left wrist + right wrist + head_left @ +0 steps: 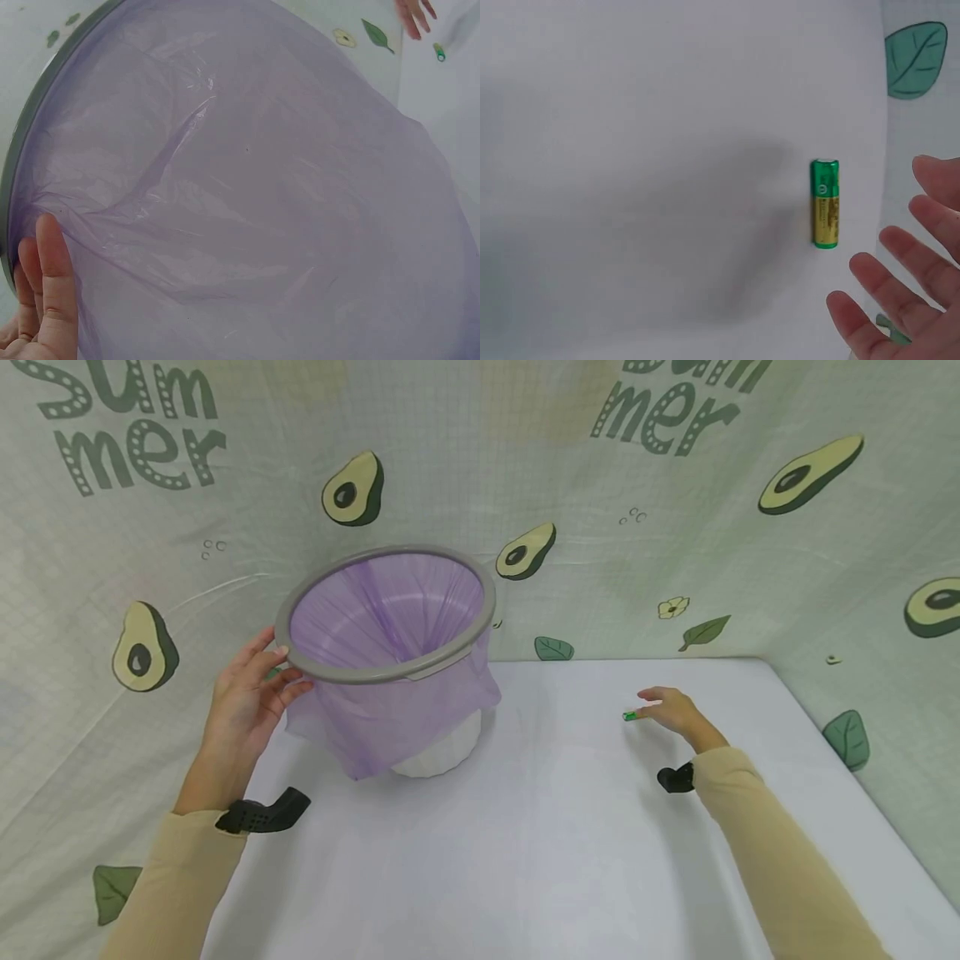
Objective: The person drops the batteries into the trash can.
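Observation:
A white trash can (442,752) stands at the left of the table, lined with a translucent purple garbage bag (390,727) and topped by a grey rim ring (487,602). My left hand (251,689) holds the ring at its left side, thumb at the rim and fingers against the bag below it. In the left wrist view the bag (262,187) fills most of the picture. On the right side lies a green and gold battery (825,217). My right hand (675,710) hovers beside it with fingers spread, apart from the battery in the right wrist view.
A white tabletop (480,877) spreads under both arms. Behind it and at the right hangs a pale curtain (450,468) printed with avocados and leaves. The table's right edge (855,785) runs past the right forearm.

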The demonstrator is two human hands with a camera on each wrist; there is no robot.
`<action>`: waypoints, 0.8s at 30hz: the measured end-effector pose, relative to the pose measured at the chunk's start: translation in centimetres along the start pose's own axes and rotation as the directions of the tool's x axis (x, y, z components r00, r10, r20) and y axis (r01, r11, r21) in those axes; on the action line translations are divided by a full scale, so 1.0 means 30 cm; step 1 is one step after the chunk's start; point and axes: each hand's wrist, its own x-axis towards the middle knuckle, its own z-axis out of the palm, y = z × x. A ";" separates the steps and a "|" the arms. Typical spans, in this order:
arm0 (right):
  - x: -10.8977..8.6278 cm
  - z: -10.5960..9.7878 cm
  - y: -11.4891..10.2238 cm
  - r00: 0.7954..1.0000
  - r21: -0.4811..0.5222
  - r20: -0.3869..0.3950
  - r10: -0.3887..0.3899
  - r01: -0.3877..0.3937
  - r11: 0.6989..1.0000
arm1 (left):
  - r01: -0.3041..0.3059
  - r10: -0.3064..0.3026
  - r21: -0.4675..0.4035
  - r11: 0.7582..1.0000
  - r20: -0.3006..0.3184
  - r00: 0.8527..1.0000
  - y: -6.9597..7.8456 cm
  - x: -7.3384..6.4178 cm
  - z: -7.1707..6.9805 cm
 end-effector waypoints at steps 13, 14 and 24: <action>0.026 0.065 0.095 0.998 -0.005 0.058 0.023 -0.022 1.000 | -0.005 0.005 0.016 1.000 -0.002 1.000 -0.001 0.003 0.001; 0.027 0.070 0.100 0.998 -0.008 0.060 0.028 -0.027 1.000 | -0.006 0.006 0.021 1.000 -0.002 1.000 -0.001 0.003 0.001; 0.018 0.101 0.130 1.000 -0.060 -0.023 -0.007 0.006 0.998 | -0.011 0.011 0.005 1.000 0.001 1.000 -0.001 0.001 -0.002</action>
